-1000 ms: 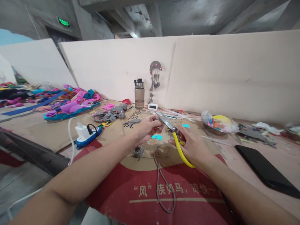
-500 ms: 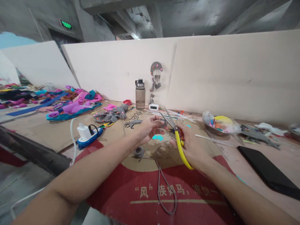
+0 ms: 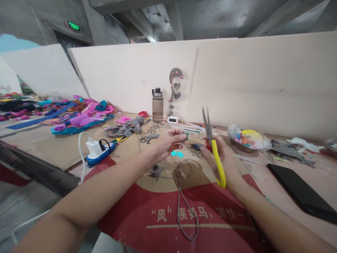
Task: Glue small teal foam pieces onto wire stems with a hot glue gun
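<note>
In my right hand [image 3: 217, 158] is a pair of scissors [image 3: 209, 126] with yellow handles, its blades pointing up and slightly parted. My left hand [image 3: 171, 142] pinches a small grey felt piece [image 3: 186, 136] between thumb and fingers; its exact shape is too small to make out. Below the hands lie a turquoise cut-out [image 3: 177, 154], a coil of grey cord [image 3: 156, 170] and a long loose loop of grey cord [image 3: 188, 225] on the red and brown cardboard [image 3: 147, 218].
Left of my hands are a blue power strip [image 3: 100, 157], grey felt pieces with pink dots [image 3: 123, 128] and bright fabric scraps [image 3: 84, 119]. A water bottle [image 3: 157, 107] and small clock [image 3: 172, 119] stand behind. To the right are a metal bowl [image 3: 244, 147] and a black phone [image 3: 300, 191].
My right hand has moved right with the scissors, away from my left hand. The blades have come closer together and turned more upright. My left hand stays nearly in place.
</note>
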### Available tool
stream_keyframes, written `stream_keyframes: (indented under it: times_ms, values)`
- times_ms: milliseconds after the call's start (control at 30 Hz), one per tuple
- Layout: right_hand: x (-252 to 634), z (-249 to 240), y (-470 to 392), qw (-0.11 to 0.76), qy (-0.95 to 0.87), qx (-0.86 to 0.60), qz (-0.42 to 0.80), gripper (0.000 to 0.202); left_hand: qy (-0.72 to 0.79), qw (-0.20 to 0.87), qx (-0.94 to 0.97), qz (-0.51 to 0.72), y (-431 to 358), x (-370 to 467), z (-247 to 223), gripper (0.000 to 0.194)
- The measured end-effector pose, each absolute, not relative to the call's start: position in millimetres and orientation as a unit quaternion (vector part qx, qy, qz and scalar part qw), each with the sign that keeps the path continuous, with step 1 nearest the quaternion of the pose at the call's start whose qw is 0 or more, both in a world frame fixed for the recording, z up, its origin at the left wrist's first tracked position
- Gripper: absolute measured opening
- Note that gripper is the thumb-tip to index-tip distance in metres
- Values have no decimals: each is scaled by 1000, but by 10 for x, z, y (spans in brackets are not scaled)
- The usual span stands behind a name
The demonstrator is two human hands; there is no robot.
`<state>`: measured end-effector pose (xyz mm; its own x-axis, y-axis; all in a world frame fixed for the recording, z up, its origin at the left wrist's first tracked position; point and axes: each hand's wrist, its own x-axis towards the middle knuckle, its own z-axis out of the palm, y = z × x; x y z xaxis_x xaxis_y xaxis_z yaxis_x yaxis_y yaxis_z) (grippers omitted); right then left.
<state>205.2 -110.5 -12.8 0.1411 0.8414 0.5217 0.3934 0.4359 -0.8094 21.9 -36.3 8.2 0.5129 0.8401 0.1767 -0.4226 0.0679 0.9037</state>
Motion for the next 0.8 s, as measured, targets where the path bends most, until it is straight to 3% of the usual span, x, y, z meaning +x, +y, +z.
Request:
stream_keyframes:
  times_ms: [100,267,800]
  values:
    - [2043,-114,-1100,625,-586,-449,252,40,218,650,574,447,-352,234,31,34]
    - [2008,-74,-1129,615,-592,-436,287,42,237,574,660,424,-405,275,-4,34]
    - [1899,-67,-1166,591,-578,-455,332,37,227,615,664,361,-547,320,12,34]
